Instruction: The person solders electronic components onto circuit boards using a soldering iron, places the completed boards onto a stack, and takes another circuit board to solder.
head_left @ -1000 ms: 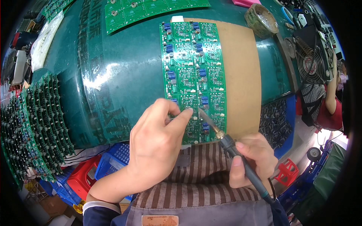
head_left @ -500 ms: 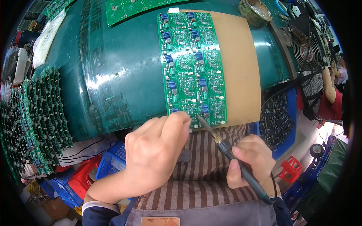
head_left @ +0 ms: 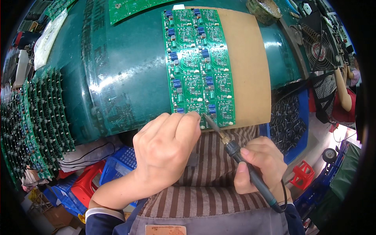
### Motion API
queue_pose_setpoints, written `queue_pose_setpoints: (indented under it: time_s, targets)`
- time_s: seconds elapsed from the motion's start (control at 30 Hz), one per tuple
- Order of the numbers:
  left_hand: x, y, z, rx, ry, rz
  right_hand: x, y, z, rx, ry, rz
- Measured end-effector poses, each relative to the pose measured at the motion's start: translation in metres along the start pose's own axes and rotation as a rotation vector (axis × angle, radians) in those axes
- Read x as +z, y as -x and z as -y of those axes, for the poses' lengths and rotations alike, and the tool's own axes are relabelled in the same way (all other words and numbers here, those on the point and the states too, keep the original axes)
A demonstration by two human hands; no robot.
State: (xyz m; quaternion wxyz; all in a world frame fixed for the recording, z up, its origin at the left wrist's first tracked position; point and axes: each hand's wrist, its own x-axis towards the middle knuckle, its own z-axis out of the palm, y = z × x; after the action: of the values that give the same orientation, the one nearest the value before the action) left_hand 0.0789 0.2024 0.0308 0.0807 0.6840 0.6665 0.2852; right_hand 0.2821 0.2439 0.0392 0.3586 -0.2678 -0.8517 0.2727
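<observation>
While the panel of circuit boards [head_left: 197,64] lies lengthwise on a brown sheet [head_left: 250,70] near the front edge of a green table [head_left: 129,55], its small units form two columns, dotted with blue parts. The right hand [head_left: 268,158] grips the handle of a soldering iron [head_left: 257,181] between thumb and fingers; the iron slants up to the left, with its tip at the near end of the panel. The left hand [head_left: 164,147], curled with its back upward, is at the panel's near left corner, just beside the tip; as its fingertips are mostly hidden, whether it holds anything cannot be told. Below both hands is a striped apron [head_left: 211,199]. Left of the panel, well apart, stand rows of upright boards [head_left: 41,121], with a white bag [head_left: 51,37] beyond them. At the far side of the table are another green board [head_left: 137,8] and a bowl [head_left: 265,11]. To the right appear a blue bin [head_left: 300,143] of dark parts, a round fan [head_left: 319,55] and a red stool [head_left: 303,175].
</observation>
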Motion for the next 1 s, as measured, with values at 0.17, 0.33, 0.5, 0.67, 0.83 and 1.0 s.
queue_pose_setpoints:
  time_s: [0.17, 0.33, 0.5, 0.67, 0.83, 1.0]
  targets:
    - [0.0, 0.0, 0.0, 0.01, 0.018, 0.012, -0.002, -0.001, 0.001, -0.003, -0.001, 0.021]
    - [0.005, 0.001, 0.004, 0.08, -0.022, -0.067, -0.001, -0.001, 0.0, 0.002, -0.023, 0.019]
    - [-0.001, 0.003, -0.001, -0.015, -0.006, 0.025, 0.0, 0.001, 0.002, -0.007, -0.01, 0.018]
    - [-0.002, -0.001, 0.001, -0.004, 0.027, 0.06, 0.0, 0.0, 0.001, 0.011, -0.005, 0.026]
    - [-0.004, -0.006, 0.001, -0.017, 0.054, 0.095, -0.008, 0.0, -0.002, 0.028, -0.031, -0.031]
    - [-0.009, -0.009, 0.0, -0.035, 0.083, 0.137, -0.025, -0.018, -0.038, 0.098, 0.165, -0.355]
